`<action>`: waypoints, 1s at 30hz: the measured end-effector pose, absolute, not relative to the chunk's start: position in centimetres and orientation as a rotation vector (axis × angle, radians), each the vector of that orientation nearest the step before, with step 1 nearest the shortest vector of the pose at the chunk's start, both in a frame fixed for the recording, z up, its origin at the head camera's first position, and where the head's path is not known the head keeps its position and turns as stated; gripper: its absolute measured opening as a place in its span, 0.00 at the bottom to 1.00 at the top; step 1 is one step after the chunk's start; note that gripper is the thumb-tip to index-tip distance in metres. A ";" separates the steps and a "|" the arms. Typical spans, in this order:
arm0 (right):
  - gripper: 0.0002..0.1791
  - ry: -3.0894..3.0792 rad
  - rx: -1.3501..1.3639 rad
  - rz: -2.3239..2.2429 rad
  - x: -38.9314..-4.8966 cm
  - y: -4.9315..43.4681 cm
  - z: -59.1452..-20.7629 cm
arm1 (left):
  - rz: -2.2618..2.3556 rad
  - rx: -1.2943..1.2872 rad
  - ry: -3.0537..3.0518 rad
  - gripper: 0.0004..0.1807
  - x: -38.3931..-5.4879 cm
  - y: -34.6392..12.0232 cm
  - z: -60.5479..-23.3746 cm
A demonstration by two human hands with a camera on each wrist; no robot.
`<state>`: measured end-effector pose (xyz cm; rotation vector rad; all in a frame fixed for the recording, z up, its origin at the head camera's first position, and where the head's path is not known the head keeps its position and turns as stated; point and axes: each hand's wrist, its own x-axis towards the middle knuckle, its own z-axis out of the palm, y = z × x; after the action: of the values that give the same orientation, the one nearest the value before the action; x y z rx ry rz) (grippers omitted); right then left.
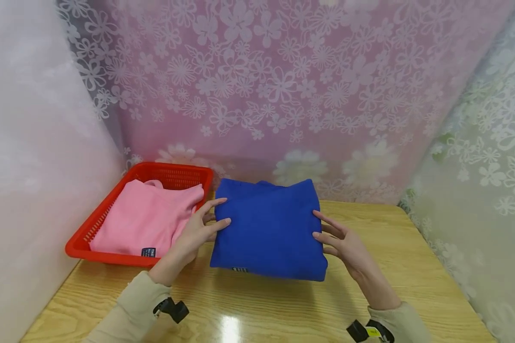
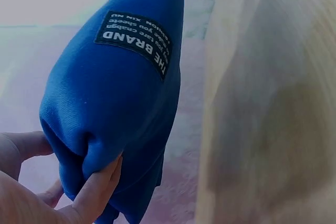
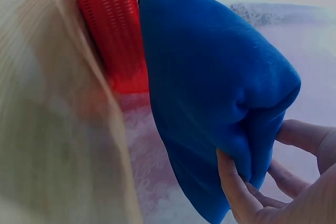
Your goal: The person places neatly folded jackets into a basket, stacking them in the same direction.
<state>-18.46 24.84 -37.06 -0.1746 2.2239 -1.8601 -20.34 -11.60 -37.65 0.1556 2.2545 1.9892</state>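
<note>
A folded blue garment (image 1: pixel 268 231), thick and soft like a sweatshirt, is held up over the table between both hands. At its left side my left hand (image 1: pixel 195 233) grips the folded edge, thumb on the near face and other fingers behind. My right hand (image 1: pixel 347 250) grips the opposite edge in the same way. The left wrist view shows a dark label (image 2: pixel 131 38) with white lettering on the blue cloth. Folds bunch between the fingers (image 3: pixel 233 187) in the right wrist view.
A red plastic basket (image 1: pixel 79 247) stands at the left of the wooden table (image 1: pixel 382 228). Inside it lies a folded pink garment (image 1: pixel 141 219) with a dark label. Flowered curtains (image 1: pixel 257 95) hang at the back and sides.
</note>
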 end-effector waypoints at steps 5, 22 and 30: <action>0.37 2.207 -0.237 -1.919 -19.5 22.0 -35.7 | 1.991 0.196 2.295 0.35 -20.7 -14.4 -35.7; 0.34 2.066 -0.473 -2.153 -22.1 4.9 -33.3 | 1.862 0.165 2.522 0.36 -20.8 -29.7 -30.6; 0.36 2.117 -0.588 -2.015 -22.2 -1.6 -35.5 | 1.720 0.054 2.609 0.37 -20.0 -35.7 -31.3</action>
<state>-22.22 -1.64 -35.47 -0.5882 2.1168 -2.0147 -19.96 -35.72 -31.31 0.0543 2.6094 1.7198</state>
